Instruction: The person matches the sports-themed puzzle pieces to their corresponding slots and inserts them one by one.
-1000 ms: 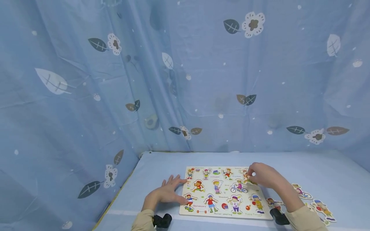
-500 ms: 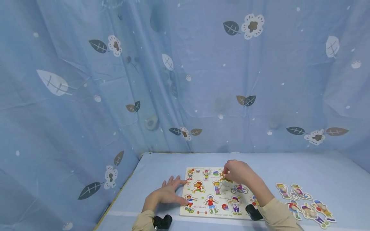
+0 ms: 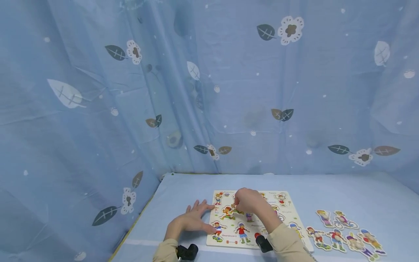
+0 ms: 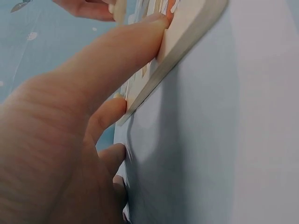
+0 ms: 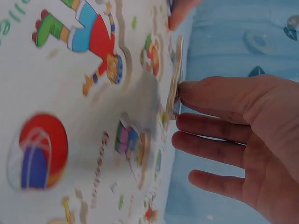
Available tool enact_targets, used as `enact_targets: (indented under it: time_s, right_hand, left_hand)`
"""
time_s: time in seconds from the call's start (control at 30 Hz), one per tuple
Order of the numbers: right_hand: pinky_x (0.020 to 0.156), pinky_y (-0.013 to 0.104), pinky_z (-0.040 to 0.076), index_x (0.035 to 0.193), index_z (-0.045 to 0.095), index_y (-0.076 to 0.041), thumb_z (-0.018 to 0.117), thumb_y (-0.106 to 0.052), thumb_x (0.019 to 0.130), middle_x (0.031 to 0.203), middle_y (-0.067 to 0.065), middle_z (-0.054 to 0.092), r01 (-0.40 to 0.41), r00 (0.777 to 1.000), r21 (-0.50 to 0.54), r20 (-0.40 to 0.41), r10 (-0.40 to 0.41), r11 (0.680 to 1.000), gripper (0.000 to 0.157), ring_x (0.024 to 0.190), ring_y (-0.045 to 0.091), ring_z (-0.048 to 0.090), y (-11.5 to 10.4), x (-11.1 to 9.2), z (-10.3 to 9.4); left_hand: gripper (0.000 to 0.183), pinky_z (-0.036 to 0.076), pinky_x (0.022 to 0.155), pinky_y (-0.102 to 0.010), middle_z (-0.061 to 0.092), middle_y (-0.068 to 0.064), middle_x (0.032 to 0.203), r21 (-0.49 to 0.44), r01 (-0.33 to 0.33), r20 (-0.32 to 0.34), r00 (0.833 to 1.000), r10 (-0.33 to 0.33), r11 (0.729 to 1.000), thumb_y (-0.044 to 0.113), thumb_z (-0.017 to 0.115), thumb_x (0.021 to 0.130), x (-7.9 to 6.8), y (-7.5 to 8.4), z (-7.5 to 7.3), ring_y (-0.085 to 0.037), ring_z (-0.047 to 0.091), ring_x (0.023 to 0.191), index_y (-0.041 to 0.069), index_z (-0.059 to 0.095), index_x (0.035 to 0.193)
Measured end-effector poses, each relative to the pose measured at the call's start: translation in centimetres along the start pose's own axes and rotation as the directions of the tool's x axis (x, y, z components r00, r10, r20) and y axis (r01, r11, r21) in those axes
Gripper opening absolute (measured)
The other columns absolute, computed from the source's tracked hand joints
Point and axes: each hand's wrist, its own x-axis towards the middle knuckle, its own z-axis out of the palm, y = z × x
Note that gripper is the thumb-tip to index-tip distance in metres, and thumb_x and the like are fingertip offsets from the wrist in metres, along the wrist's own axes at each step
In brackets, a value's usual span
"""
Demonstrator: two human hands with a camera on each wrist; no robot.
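A wooden picture puzzle board point(image 3: 289, 206) printed with sporting children lies on the table. My left hand point(image 3: 191, 222) is spread at its left side, thumb and index fingertip at the edge; the thumb point(image 4: 117, 56) presses on the board's rim in the left wrist view. Over the board's upper left part, my right hand point(image 3: 249, 201) pinches a flat wooden puzzle piece point(image 5: 174, 77) between thumb and fingers. That piece stands edge-on in the right wrist view, close over the board, its other fingers extended loosely. From the head, my right hand hides most of it.
Several loose puzzle pieces lie right of the board, among them a cyclist point(image 3: 343, 220), a skateboarder point(image 3: 318, 238) and a roller skater point(image 3: 337, 240). A blue patterned curtain point(image 3: 229, 91) hangs behind the table. Black wrist mounts point(image 3: 263, 243) sit on both forearms.
My right hand has moved left across the board with the puzzle piece, from the upper right corner to the upper left part. The left hand has stayed at the left edge.
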Motion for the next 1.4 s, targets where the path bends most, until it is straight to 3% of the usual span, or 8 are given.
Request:
enact_targets:
  time_s: [0.33, 0.53, 0.87, 1.13, 1.4]
  right_hand:
    - [0.05, 0.028, 0.035, 0.061, 0.062, -0.015, 0.074, -0.001, 0.078, 0.062, -0.007, 0.054, -0.001, 1.0, -0.02, -0.002, 0.001, 1.0, 0.025, 0.053, 0.011, 0.042, -1.3, 0.7, 1.5]
    - [0.05, 0.028, 0.036, 0.059, 0.057, -0.015, 0.073, -0.001, 0.081, 0.059, -0.006, 0.051, 0.03, 0.999, -0.121, -0.042, -0.035, 0.992, 0.03, 0.052, 0.011, 0.04, -2.7, 1.5, 2.2]
    - [0.054, 0.029, 0.045, 0.063, 0.061, -0.015, 0.079, -0.009, 0.08, 0.061, -0.006, 0.055, -0.008, 0.999, -0.192, -0.05, -0.002, 0.981, 0.026, 0.055, 0.011, 0.046, -4.0, 1.7, 2.9]
    - [0.051, 0.025, 0.037, 0.063, 0.059, -0.014, 0.076, -0.008, 0.084, 0.061, -0.005, 0.051, 0.0, 0.999, -0.128, -0.038, -0.005, 0.992, 0.028, 0.053, 0.01, 0.043, -3.4, 1.4, 2.8]
    - [0.056, 0.027, 0.041, 0.069, 0.066, -0.015, 0.077, -0.011, 0.082, 0.067, -0.008, 0.056, 0.034, 0.999, -0.059, -0.024, -0.036, 0.998, 0.017, 0.057, 0.009, 0.045, -2.4, 1.1, 2.8]
  left_hand:
    - [0.086, 0.002, 0.12, -0.063, 0.022, -0.013, 0.163, -0.003, 0.018, 0.015, 1.0, -0.018, 1.0, 0.055, 0.08, 0.072, 0.0, 0.2, 0.0, -0.04, 0.005, 0.152, 0.025, 0.048, 0.146]
    - [0.085, 0.001, 0.12, -0.062, 0.022, -0.014, 0.163, -0.003, 0.018, 0.003, 1.0, -0.018, 1.0, 0.053, 0.081, 0.072, -0.2, 0.4, 0.0, -0.04, 0.004, 0.152, 0.026, 0.048, 0.146]
    - [0.086, 0.003, 0.12, -0.063, 0.023, -0.014, 0.163, 0.023, 0.018, -0.007, 1.0, -0.017, 1.0, 0.056, 0.08, 0.071, 0.0, 0.1, 0.1, -0.041, 0.005, 0.151, 0.026, 0.048, 0.146]
    - [0.086, 0.002, 0.12, -0.063, 0.022, -0.014, 0.163, 0.015, 0.021, -0.007, 1.0, -0.021, 1.0, 0.055, 0.081, 0.071, 0.0, 0.3, 0.2, -0.041, 0.005, 0.152, 0.026, 0.048, 0.146]
    - [0.086, 0.001, 0.119, -0.064, 0.021, -0.014, 0.164, 0.002, 0.004, 0.0, 1.0, -0.004, 1.0, 0.057, 0.079, 0.072, 0.1, 0.1, 0.0, -0.041, 0.004, 0.151, 0.025, 0.048, 0.146]
